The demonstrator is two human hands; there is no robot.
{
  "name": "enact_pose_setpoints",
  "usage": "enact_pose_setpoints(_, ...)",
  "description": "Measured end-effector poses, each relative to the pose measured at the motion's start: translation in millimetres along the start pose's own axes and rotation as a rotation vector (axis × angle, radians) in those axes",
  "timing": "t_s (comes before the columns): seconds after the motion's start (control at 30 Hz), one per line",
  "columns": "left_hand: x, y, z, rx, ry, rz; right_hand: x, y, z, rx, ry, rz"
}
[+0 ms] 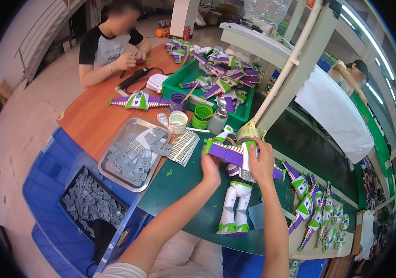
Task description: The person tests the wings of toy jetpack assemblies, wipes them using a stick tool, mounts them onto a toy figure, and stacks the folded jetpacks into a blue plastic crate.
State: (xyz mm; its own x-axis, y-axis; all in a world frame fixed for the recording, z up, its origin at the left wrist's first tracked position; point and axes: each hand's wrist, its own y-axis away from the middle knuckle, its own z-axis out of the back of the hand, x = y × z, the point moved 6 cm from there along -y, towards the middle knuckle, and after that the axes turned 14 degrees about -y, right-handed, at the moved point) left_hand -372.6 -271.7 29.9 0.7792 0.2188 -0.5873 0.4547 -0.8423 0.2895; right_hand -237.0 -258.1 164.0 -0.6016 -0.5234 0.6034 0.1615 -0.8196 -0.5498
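On the dark green mat point(184, 185) right in front of the person lies a white, green and purple plastic space-toy figure point(236, 194), legs pointing back toward them. The left hand point(210, 167) is closed on the purple striped wing point(224, 152) at its left side, and the right hand point(260, 162) is wrapped over the figure's back and the other wing root, fingers curled down tight. Just left of the hands sits a white ribbed plastic piece point(183, 147), and beyond it a shiny metal tray point(135, 126) full of flat grey plastic parts. A green plastic bin point(185, 76) heaped with more purple wings sits further back. Across the orange-brown table point(91, 118) another person point(107, 46) is working on small parts too.
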Motion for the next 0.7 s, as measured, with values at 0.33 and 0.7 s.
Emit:
enact_pose_setpoints(0.33,-87,17,-73,0.507,-0.876,-0.915,-9,1,3,-0.04,-0.032,0.045)
enact_pose_setpoints(0.7,-14,78,-79,0.48,-1.01,-0.988,-166,26,55,-0.107,-0.79,-0.528)
